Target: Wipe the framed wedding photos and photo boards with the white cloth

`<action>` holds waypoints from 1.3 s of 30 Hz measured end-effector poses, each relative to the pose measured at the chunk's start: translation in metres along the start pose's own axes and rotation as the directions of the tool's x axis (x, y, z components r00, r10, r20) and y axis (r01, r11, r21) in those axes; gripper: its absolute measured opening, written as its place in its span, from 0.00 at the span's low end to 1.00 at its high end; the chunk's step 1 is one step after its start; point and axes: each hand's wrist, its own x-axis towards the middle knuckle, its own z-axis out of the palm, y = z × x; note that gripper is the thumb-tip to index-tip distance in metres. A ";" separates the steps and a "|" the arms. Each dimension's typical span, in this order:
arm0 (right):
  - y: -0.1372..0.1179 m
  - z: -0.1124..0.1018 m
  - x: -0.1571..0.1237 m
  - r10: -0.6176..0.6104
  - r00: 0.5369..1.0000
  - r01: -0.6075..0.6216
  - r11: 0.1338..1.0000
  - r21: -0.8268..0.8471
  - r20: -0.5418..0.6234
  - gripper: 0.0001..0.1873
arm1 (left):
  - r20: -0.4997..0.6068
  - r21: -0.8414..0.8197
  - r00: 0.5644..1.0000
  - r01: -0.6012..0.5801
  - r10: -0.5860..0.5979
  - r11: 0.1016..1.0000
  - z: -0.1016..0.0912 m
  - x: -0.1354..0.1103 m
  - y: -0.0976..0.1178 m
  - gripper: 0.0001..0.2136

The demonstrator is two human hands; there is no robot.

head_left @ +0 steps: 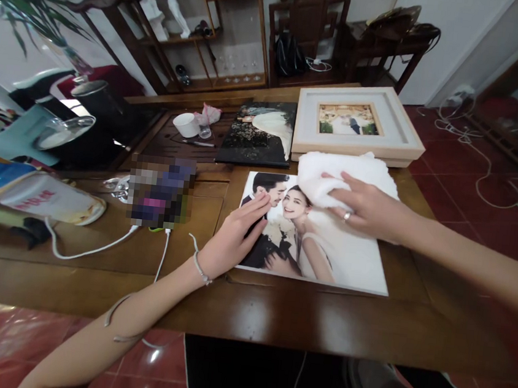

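A large wedding photo print (349, 262) lies flat near the front edge of the wooden table. My left hand (236, 235) rests on its left side, fingers stretched out and lying flat. A white cloth (372, 172) is bunched under my right hand (363, 208), which grips it on the photo's upper right part. The cloth covers that corner and spreads past the photo's far edge. Behind the cloth stands a pale wooden picture frame (407, 129) with a small picture set in it. A dark photo panel (231, 145) with a white gown lies beside the frame.
On the table (174, 299), a white cup (186, 125) and crumpled pink wrapper (210, 114) sit on the dark tray. At left are a blurred-out device (160, 193) with white cables, a white-and-blue package (50, 194) and a dark canister (97, 103). A chair and shelves stand behind.
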 end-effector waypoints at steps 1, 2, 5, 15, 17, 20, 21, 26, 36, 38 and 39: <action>0.005 0.002 0.004 0.032 0.999 -0.032 0.999 -0.009 -0.008 0.14 | 0.002 -0.001 1.000 0.002 -0.002 1.000 0.000 0.000 0.000 0.18; 0.008 0.004 0.006 0.050 0.999 -0.050 0.999 -0.015 -0.022 0.14 | 0.003 -0.001 1.000 0.003 -0.003 1.000 0.000 0.000 0.000 0.18; -0.002 0.010 0.001 -0.003 0.998 0.001 1.000 -0.022 -0.057 0.13 | 0.003 -0.001 1.000 0.001 -0.001 1.000 0.000 0.000 -0.001 0.18; -0.135 0.001 -0.060 -0.172 0.985 0.173 0.971 0.167 -0.019 0.07 | -0.007 -0.018 1.000 -0.009 0.009 1.000 0.003 0.000 -0.003 0.19; -0.142 0.000 -0.062 -0.209 0.978 0.209 0.964 0.163 -0.015 0.09 | -0.008 -0.017 1.000 -0.018 0.017 1.000 0.002 0.000 -0.003 0.19; -0.129 0.003 -0.054 -0.204 0.978 0.207 0.968 0.138 -0.038 0.05 | -0.003 -0.014 1.000 -0.027 0.027 1.000 0.002 0.000 -0.003 0.19; -0.120 0.004 -0.049 -0.186 0.982 0.189 0.974 0.123 -0.038 0.04 | -0.002 -0.014 1.000 -0.027 0.027 1.000 0.002 0.000 -0.002 0.19; -0.065 0.009 -0.010 -0.111 0.994 0.111 0.994 0.003 -0.002 0.11 | -0.007 -0.025 1.000 -0.014 0.013 1.000 0.002 0.000 -0.001 0.18; -0.043 0.010 0.017 0.027 0.997 -0.025 0.999 -0.033 0.068 0.13 | 0.007 -0.020 1.000 0.010 -0.009 1.000 0.001 0.000 0.000 0.19; -0.070 0.010 -0.002 -0.049 0.997 0.048 0.999 0.023 0.062 0.13 | -0.008 -0.035 1.000 0.003 -0.003 0.999 0.001 0.000 -0.001 0.19; -0.086 0.009 -0.012 -0.076 0.995 0.072 0.996 0.055 0.059 0.11 | -0.013 -0.042 1.000 0.000 0.000 0.999 0.002 0.000 -0.002 0.19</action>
